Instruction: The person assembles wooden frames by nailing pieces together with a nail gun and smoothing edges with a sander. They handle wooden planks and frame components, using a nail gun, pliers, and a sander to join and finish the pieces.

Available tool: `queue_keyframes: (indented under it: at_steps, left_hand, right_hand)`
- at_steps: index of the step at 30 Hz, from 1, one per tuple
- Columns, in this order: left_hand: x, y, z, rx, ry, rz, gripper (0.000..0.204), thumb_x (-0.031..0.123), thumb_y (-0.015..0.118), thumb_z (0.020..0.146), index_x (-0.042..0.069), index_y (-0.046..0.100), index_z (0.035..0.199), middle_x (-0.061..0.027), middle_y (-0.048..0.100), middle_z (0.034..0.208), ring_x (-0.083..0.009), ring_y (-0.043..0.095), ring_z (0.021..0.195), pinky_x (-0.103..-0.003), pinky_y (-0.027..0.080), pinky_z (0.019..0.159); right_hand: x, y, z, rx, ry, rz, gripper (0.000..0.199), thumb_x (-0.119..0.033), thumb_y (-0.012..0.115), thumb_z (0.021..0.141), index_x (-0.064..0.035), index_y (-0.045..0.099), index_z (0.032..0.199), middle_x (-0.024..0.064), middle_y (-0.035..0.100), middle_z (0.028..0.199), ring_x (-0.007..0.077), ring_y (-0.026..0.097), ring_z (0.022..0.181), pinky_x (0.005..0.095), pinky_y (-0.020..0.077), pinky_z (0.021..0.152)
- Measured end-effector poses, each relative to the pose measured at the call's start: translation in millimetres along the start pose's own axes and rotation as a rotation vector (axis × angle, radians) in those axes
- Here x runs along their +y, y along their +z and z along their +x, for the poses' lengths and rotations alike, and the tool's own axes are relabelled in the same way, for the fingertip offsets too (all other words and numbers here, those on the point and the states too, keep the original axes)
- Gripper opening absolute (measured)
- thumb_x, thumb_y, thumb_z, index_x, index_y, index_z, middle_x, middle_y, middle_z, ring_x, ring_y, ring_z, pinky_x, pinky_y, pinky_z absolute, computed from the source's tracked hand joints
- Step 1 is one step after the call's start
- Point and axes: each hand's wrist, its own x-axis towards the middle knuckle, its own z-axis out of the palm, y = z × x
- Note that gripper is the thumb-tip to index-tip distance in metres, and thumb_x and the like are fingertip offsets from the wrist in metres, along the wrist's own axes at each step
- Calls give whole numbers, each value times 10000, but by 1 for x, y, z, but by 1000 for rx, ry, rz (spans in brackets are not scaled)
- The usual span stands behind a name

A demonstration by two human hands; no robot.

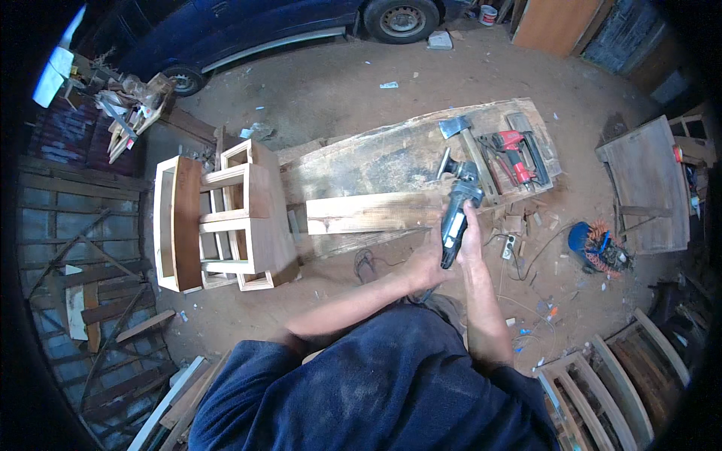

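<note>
An angle grinder (453, 225) with a dark body is in front of me, its disc end (449, 164) pointing away over the workbench. My right hand (471, 234) is closed around its right side, thumb along the body. My left hand (429, 263), slightly blurred, closes on the rear left of the body, its fingers partly hidden. Just beyond my left hand lies a pale wooden board (368, 213) on the worn wooden workbench (338, 169). An axe (456, 128) and a red and black nail gun (515, 154) lie on the bench past the grinder.
At left stands an unfinished wooden frame cabinet (259, 225). A power strip (509, 246) with cords and a blue bucket (580, 237) sit on the ground at right. A wooden panel (647, 188) stands farther right; slatted wooden pieces (594, 391) are lower right. A blue vehicle (248, 30) is parked behind.
</note>
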Motion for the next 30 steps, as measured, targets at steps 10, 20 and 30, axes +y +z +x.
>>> queue_keyframes:
  at_steps: [10,20,30]
  left_hand:
    - [6,14,0,-429,78,-126,902,340,718,890,-87,231,1518,-373,476,1344,-520,558,1182,-523,467,1032]
    - [-178,-43,70,221,-188,759,714,471,437,1032,46,266,1579,-232,260,1623,-394,191,1525,-596,116,1234]
    - [-183,-37,70,229,-161,809,716,483,430,1023,25,281,1551,-262,313,1561,-429,215,1491,-633,91,1215]
  right_hand:
    - [-43,-63,-26,240,255,-144,583,-662,565,949,-87,656,919,64,669,723,175,622,528,308,514,487]
    - [-27,-120,-22,110,547,-503,530,-611,570,966,-87,649,968,66,662,711,180,655,547,325,555,498]
    - [-44,-98,11,61,552,-538,551,-610,569,956,-67,649,907,80,652,690,202,651,537,345,557,498]
